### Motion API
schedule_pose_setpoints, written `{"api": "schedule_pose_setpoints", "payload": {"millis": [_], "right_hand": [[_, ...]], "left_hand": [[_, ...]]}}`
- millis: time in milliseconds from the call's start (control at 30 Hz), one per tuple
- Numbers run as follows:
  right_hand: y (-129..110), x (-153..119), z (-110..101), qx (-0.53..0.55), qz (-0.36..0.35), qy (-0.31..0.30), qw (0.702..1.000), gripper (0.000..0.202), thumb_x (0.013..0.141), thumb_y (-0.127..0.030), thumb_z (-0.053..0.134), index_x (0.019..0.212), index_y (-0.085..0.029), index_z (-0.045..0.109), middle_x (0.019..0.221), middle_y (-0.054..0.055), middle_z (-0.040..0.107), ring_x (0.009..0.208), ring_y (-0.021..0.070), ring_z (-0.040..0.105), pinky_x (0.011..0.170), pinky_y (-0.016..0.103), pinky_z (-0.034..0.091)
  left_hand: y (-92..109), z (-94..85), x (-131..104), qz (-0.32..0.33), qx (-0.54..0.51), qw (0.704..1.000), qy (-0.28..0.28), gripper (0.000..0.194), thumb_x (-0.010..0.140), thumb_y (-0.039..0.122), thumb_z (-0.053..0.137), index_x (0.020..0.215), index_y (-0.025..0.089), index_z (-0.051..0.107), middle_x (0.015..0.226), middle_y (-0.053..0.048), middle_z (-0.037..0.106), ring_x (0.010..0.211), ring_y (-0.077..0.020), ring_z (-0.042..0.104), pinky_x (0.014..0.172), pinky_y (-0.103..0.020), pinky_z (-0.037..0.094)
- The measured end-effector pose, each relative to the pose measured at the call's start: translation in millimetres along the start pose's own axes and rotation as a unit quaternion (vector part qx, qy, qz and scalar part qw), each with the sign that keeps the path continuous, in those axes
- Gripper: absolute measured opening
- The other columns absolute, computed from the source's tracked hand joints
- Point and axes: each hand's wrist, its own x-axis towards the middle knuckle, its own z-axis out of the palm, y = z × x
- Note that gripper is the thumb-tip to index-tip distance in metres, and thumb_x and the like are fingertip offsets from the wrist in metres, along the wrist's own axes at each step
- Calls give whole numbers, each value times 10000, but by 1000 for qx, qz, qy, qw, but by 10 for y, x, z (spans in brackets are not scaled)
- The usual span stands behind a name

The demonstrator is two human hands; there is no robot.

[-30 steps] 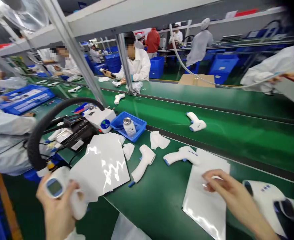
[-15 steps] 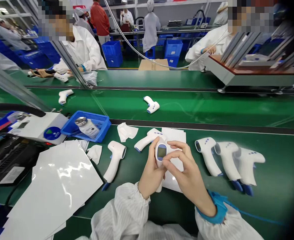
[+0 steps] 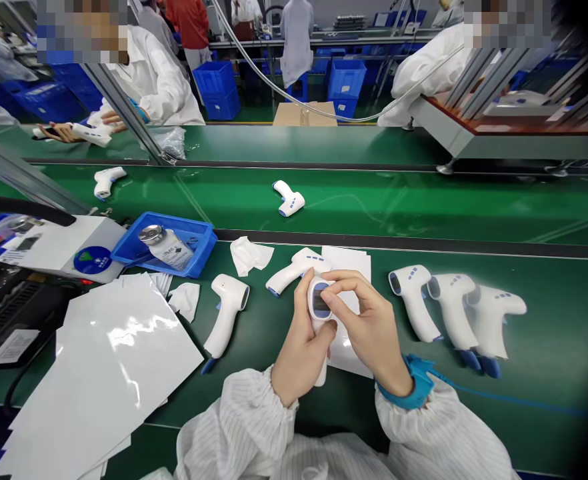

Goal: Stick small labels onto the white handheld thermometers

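Upright in my left hand (image 3: 301, 353) is a white infrared thermometer (image 3: 319, 287), its small screen facing me. The left fingers wrap round its grip and head. My right hand (image 3: 369, 327) bends over the head from the right, its fingers against the top and side and one digit across the screen, hiding part of it. Whether those fingertips also pinch something thin cannot be made out. Just behind lies another thermometer (image 3: 287, 273) beside white sheets (image 3: 349, 260). To the left rests a thermometer with its blue battery cover open (image 3: 227, 313).
Several thermometers (image 3: 414, 300) lie in a row at right. Glossy sheets (image 3: 99, 373), crumpled tissues (image 3: 251, 255), a blue tray (image 3: 199, 260) and a white device (image 3: 69, 250) occupy the left. Beyond runs a green conveyor (image 3: 374, 207) carrying thermometers; co-workers sit across it.
My right fingers have shifted onto the screen, covering part of it. The display has gone from grey to dark. My head view has tilted down slightly; a co-worker's hands at left have moved.
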Motion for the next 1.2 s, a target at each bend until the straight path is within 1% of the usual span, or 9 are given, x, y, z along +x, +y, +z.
{"api": "schedule_pose_setpoints", "payload": {"millis": [167, 400, 600, 700, 767, 867, 933, 1067, 1200], "right_hand": [[-22, 2, 1, -9, -7, 11, 1000, 76, 849, -186, 635, 794, -238, 642, 1009, 18, 669, 996, 180, 614, 906, 336, 465], [-29, -6, 21, -11, -19, 25, 999, 80, 848, -177, 638, 799, -241, 638, 1010, 14, 670, 995, 177, 613, 894, 335, 474], [-52, -21, 37, -14, -21, 35, 999, 79, 849, -179, 640, 806, -245, 637, 1007, 9, 671, 981, 172, 616, 872, 327, 486], [-54, -22, 43, -13, -25, 38, 999, 81, 849, -174, 640, 814, -247, 637, 1003, 4, 668, 976, 165, 615, 870, 319, 486], [-52, -20, 44, -11, -27, 42, 999, 84, 849, -172, 639, 812, -247, 636, 996, 3, 667, 973, 165, 615, 870, 322, 485], [-56, -25, 48, -9, -29, 45, 999, 91, 848, -166, 635, 800, -244, 631, 990, 8, 667, 972, 171, 615, 863, 328, 488], [-61, -34, 52, -8, -29, 47, 998, 94, 847, -162, 633, 799, -242, 629, 991, 9, 666, 973, 173, 615, 862, 330, 487], [-69, -44, 48, -7, -29, 44, 999, 95, 849, -155, 627, 808, -241, 626, 1001, 9, 661, 985, 170, 609, 879, 331, 477], [-80, -15, 16, 7, -29, 17, 999, 87, 842, -159, 631, 801, -234, 619, 994, 15, 658, 997, 180, 604, 896, 343, 462]], "left_hand": [[0, 0, -20, 5, 1, 1000, -4, 721, 894, 179, 497, 1478, 366, 118, 1486, -77, 303, 633, -67, 523, 625, -272, 487], [16, 4, -41, 11, 3, 1000, -7, 700, 889, 176, 493, 1461, 389, 151, 1531, -37, 231, 635, -69, 511, 580, -257, 490], [31, 14, -37, 3, 8, 1000, -5, 700, 887, 182, 498, 1459, 391, 153, 1526, -45, 240, 618, -70, 499, 594, -269, 488], [38, 8, -49, -3, -11, 1000, -9, 706, 880, 169, 501, 1452, 406, 162, 1506, -39, 266, 623, -70, 502, 589, -264, 476], [42, -2, -63, -9, -36, 999, -18, 691, 885, 173, 490, 1447, 422, 173, 1473, -34, 313, 616, -69, 498, 579, -258, 461], [39, -19, -77, -18, -67, 997, -26, 623, 916, 221, 440, 1443, 439, 188, 1420, -35, 374, 570, -58, 469, 559, -255, 441], [34, -24, -77, -23, -72, 997, -22, 589, 932, 260, 415, 1445, 440, 189, 1411, -41, 381, 549, -51, 450, 547, -253, 431], [29, -25, -70, -25, -35, 999, -5, 582, 935, 310, 414, 1463, 399, 186, 1385, -67, 404, 581, -74, 480, 557, -260, 451], [24, -32, -73, -24, 8, 1000, -1, 588, 942, 351, 391, 1483, 372, 160, 1293, -80, 484, 735, -155, 579, 643, -305, 505]]}}
